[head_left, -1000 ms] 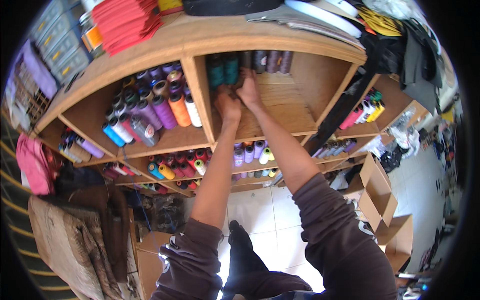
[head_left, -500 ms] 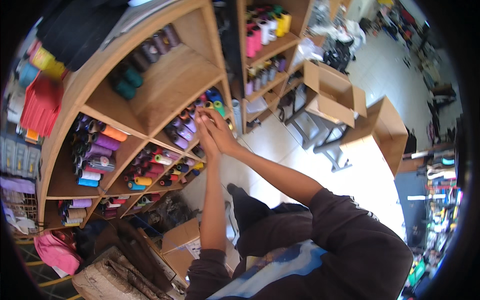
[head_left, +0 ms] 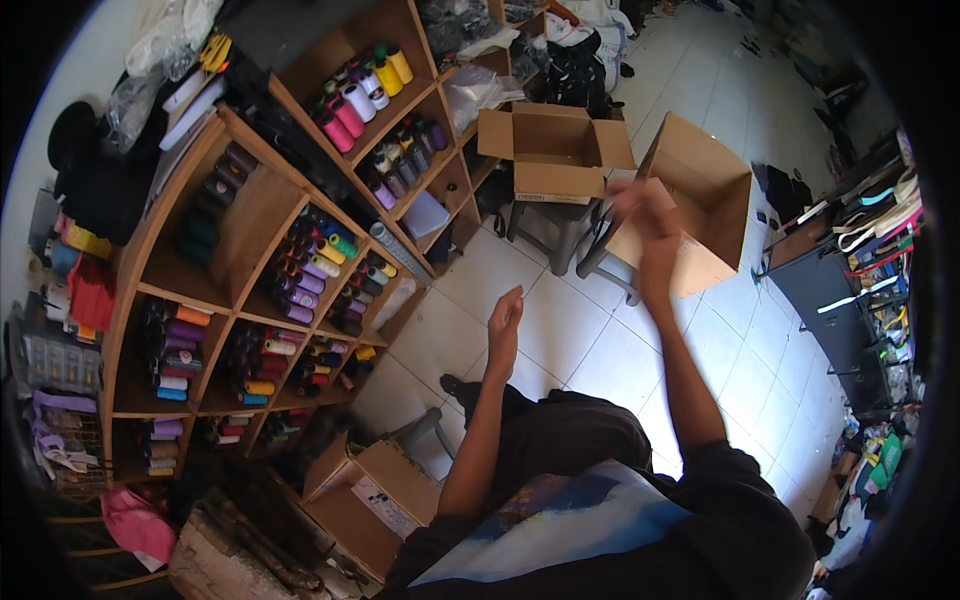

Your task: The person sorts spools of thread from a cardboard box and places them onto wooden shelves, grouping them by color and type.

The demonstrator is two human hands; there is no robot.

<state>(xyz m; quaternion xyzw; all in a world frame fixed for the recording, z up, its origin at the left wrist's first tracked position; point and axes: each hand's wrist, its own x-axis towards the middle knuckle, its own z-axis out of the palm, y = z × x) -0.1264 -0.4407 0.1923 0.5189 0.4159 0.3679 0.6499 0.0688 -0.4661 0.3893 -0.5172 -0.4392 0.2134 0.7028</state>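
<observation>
My left hand [head_left: 505, 325] is raised over the tiled floor, with its fingers loosely stretched upward and nothing visible in it. Farther right, my right hand [head_left: 650, 212] is smeared by motion, so its fingers cannot be read. It passes in front of a large cardboard box [head_left: 715, 185] with its top open. Just left of that stands another open cardboard box [head_left: 553, 182], its flaps spread, on a grey stool [head_left: 550, 235]. To my left a wooden shelf [head_left: 268, 205] holds thread cones [head_left: 305, 285] in many colours.
A second wooden shelf [head_left: 435, 95] with more cones stands beyond the first. Near my feet is a cardboard box [head_left: 385, 490], with a pink cloth [head_left: 138, 525] farther left. White floor tiles [head_left: 560, 325] run between the shelves and a dark cabinet [head_left: 845, 300] at the right.
My hands were together in front of the shelf and are now apart. The right has swung toward the boxes; the left is lower. The view has turned right.
</observation>
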